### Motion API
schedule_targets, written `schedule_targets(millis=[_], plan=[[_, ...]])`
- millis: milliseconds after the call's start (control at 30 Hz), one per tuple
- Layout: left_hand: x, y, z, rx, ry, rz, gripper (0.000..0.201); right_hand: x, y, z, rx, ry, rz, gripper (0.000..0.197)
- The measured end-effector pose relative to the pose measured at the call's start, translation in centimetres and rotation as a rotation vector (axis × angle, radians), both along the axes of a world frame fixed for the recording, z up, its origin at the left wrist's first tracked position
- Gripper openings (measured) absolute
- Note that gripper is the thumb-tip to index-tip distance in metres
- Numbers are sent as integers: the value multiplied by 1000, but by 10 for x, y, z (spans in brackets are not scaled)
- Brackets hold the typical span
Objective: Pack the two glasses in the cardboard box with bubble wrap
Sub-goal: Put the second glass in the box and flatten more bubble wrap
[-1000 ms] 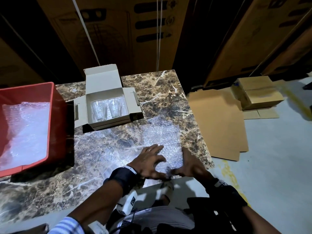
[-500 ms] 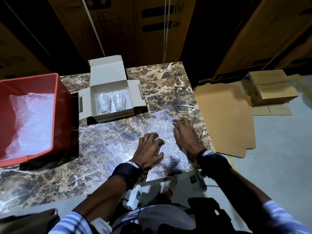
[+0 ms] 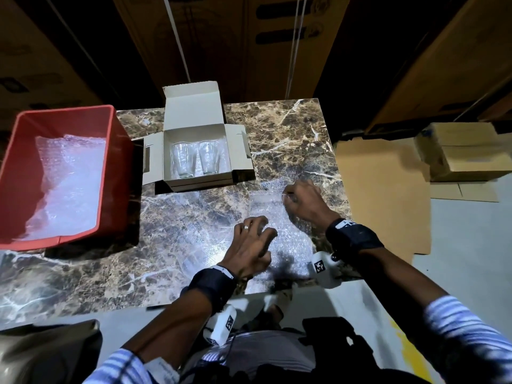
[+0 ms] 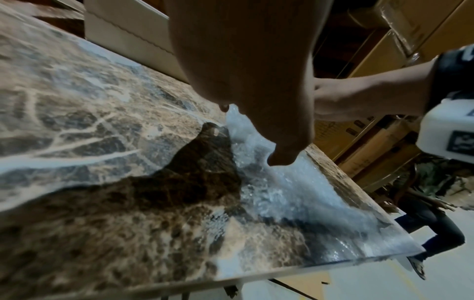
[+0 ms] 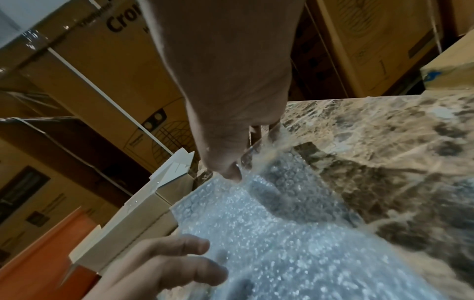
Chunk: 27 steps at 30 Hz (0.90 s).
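Two clear glasses [image 3: 182, 160] [image 3: 208, 157] stand side by side in the open cardboard box [image 3: 238, 153] at the back of the marble table [image 3: 180, 223]. In front of the box, a sheet of bubble wrap [image 3: 288, 245] lies flat near the table's right edge. My left hand [image 3: 260, 231] presses its spread fingers on the sheet's left part; its thumb touches the bubble wrap [image 4: 295, 194]. My right hand [image 3: 288, 195] pinches the sheet's far edge. In the right wrist view the right hand [image 5: 241, 168] lifts that edge of the bubble wrap [image 5: 282, 243] a little.
A red bin [image 3: 116, 162] holding more bubble wrap stands at the table's left. Flat cardboard [image 3: 382, 195] and closed boxes [image 3: 465, 151] lie on the floor to the right. Large cartons [image 3: 221, 37] rise behind the table.
My right hand has moved from the sheet's near edge to its far edge and taken hold there. My left hand has stayed pressing on the sheet.
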State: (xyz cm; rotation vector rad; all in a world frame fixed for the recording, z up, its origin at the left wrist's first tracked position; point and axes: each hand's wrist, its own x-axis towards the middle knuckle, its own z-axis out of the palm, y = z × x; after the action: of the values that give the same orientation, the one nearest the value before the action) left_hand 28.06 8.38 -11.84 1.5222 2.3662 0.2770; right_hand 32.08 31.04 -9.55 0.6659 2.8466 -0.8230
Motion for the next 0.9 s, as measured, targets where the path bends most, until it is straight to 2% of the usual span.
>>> schedule_targets(millis=[133,267,367,467,667,767,900], plan=[[-2,1,4,30,-10,-8,50,-17,-1,3,49,-7,-24,3],[-6,1,-3,-51,-69,-49,61,-22,-9,-4,234,-115,28,38],[-9,4,-6,-74,-56,-56,65,-16,-20,-9,369,-11,73,40],[-12,5,-6,-84,-53,-68,68,-1,-27,-18,311,17,181,32],[-17,6,-6,-67,-57,-98,69,16,-23,-23,63,13,190,41],[-20,7,-1,-11,-48,-114,63,26,-25,-20,77,55,178,38],[-17,5,0,68,-98,-173,51,41,-27,-29,68,-48,183,48]])
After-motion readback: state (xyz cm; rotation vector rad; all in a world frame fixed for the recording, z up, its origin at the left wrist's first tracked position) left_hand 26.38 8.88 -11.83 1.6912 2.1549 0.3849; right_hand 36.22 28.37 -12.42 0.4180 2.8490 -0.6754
